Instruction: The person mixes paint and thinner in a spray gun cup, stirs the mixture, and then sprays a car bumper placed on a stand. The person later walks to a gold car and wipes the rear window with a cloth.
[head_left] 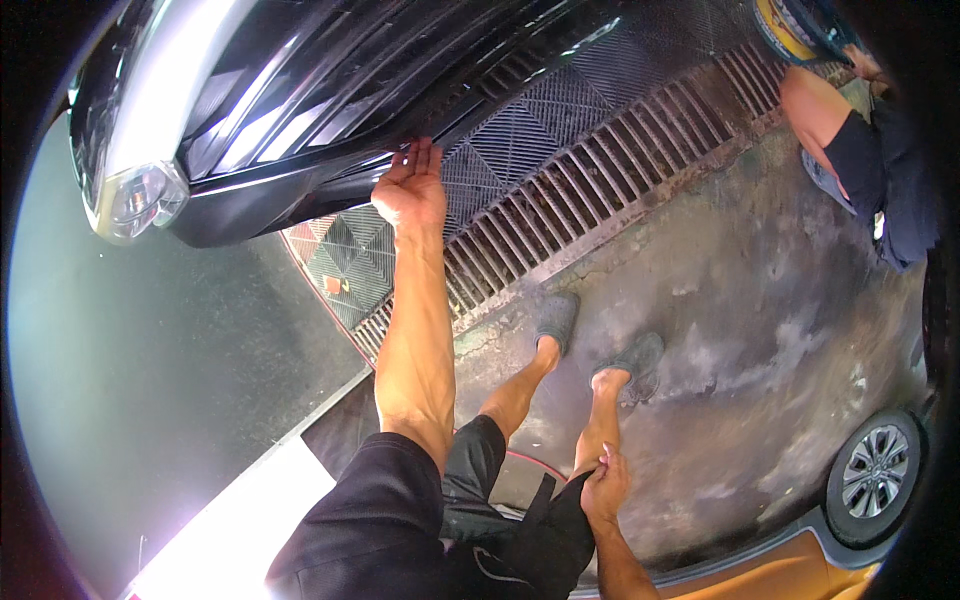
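My left hand (412, 190) reaches out palm up, its fingers stretched against the lower edge of a glossy black car bumper (270, 195). The fingertips are partly hidden at that edge. Nothing is gripped in this palm. A clear lamp (145, 200) sits at the bumper's near corner. Down by my thigh, my right hand (605, 487) is closed on the leg of my black shorts (545, 525), near the hem. Some of its fingers are hidden behind the cloth.
A long metal drain grate (560, 200) runs beside ribbed floor tiles (515, 135) under the car. Another person (865, 150) crouches at the upper right, near a round yellow-and-blue object (790, 30). An orange car (780, 570) with a silver-spoked wheel (875, 480) stands behind at the lower right.
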